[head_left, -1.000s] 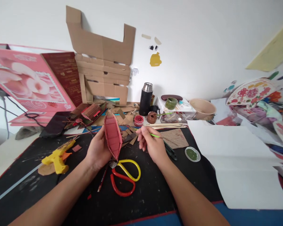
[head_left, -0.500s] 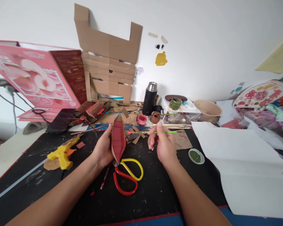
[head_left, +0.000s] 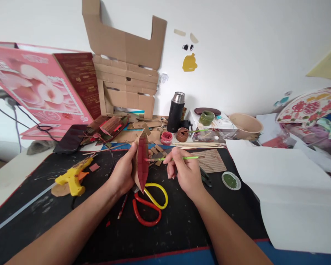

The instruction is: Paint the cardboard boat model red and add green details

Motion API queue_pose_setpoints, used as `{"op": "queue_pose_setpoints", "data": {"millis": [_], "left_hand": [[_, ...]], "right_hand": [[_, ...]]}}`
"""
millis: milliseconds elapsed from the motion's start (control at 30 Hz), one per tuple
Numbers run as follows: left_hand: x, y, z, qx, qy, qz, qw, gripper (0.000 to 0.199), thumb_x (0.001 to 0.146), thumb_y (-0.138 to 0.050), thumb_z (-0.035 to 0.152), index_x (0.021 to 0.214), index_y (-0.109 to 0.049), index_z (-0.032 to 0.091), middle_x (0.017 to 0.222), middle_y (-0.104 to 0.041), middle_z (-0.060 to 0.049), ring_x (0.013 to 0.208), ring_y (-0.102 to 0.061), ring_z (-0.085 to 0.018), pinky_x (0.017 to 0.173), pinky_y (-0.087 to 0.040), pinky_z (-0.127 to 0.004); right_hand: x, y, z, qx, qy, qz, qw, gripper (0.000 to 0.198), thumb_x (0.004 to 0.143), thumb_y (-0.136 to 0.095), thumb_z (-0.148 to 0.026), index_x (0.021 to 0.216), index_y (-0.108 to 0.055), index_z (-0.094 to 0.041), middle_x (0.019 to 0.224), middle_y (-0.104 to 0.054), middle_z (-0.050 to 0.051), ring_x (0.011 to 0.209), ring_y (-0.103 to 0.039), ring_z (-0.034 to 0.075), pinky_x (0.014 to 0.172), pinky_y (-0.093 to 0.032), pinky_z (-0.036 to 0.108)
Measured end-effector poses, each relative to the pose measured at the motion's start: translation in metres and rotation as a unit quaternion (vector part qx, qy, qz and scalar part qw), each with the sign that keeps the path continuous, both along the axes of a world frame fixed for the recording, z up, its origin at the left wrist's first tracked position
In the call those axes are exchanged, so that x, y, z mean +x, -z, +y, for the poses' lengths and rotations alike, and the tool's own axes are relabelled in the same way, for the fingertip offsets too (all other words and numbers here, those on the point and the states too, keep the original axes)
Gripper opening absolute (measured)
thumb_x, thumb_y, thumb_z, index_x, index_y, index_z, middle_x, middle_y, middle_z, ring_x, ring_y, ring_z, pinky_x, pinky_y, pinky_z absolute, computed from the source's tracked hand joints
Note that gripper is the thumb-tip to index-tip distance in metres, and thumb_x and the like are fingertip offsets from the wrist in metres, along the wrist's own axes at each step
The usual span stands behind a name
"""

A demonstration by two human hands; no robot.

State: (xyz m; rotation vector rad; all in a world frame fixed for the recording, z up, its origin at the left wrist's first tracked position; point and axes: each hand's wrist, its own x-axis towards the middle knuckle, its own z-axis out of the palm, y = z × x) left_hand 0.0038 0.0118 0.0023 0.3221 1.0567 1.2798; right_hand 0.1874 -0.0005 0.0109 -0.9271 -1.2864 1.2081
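Brushwork on the red inside seems the step in hand: your left hand (head_left: pixel 124 170) grips the boat-shaped cardboard piece (head_left: pixel 142 162) just beyond the scissors (head_left: pixel 147 223), and your right hand (head_left: pixel 186 171) pinches the green brush (head_left: pixel 191 157), its tip at the inner side, contact unclear. Your next stroke likely calls for steady walls and light pressure near the rim. Bare black mat (head_left: pixel 187 228) right of the scissors gives your wrist room, short of the paint dish (head_left: pixel 231 181) farther right.
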Motion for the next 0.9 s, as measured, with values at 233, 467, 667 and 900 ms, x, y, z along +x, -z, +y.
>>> {"op": "queue_pose_setpoints", "data": {"millis": [233,467,667,900], "left_hand": [[0.0,0.01,-0.002,0.049,-0.035,0.069,0.996,0.039,0.099,-0.078,0.049,0.103,-0.085,0.011,0.092,-0.087,-0.013,0.08,-0.081,-0.024,0.069,-0.061,-0.027],[0.002,0.009,-0.002,0.055,-0.045,0.081,0.994,0.041,0.096,-0.081,0.05,0.11,-0.086,0.012,0.095,-0.087,-0.013,0.087,-0.082,-0.026,0.076,-0.062,-0.029],[0.004,0.003,-0.003,0.045,-0.066,0.102,0.992,0.038,0.098,-0.079,0.049,0.099,-0.085,0.012,0.085,-0.085,-0.009,0.072,-0.077,-0.02,0.068,-0.061,-0.026],[0.006,0.014,-0.003,0.096,-0.065,0.114,0.987,0.059,0.077,-0.094,0.065,0.107,-0.086,0.015,0.096,-0.087,-0.01,0.097,-0.081,-0.028,0.087,-0.062,-0.033]], "right_hand": [[-0.001,0.011,-0.003,0.081,-0.026,-0.092,0.992,0.056,0.111,-0.057,-0.063,0.079,-0.077,-0.022,0.053,-0.06,-0.002,0.046,-0.057,0.013,0.052,-0.046,0.027],[-0.004,0.012,-0.003,0.089,-0.009,-0.105,0.99,0.055,0.111,-0.055,-0.064,0.085,-0.079,-0.021,0.06,-0.066,0.0,0.051,-0.064,0.014,0.05,-0.049,0.025],[-0.002,0.012,0.001,0.039,0.014,-0.068,0.997,0.062,0.107,-0.055,-0.074,0.079,-0.072,-0.021,0.053,-0.06,-0.002,0.046,-0.063,0.013,0.047,-0.049,0.023],[-0.007,0.014,-0.002,0.049,-0.001,-0.067,0.997,0.061,0.106,-0.058,-0.073,0.082,-0.072,-0.02,0.057,-0.065,0.0,0.05,-0.067,0.014,0.047,-0.05,0.022]]}}
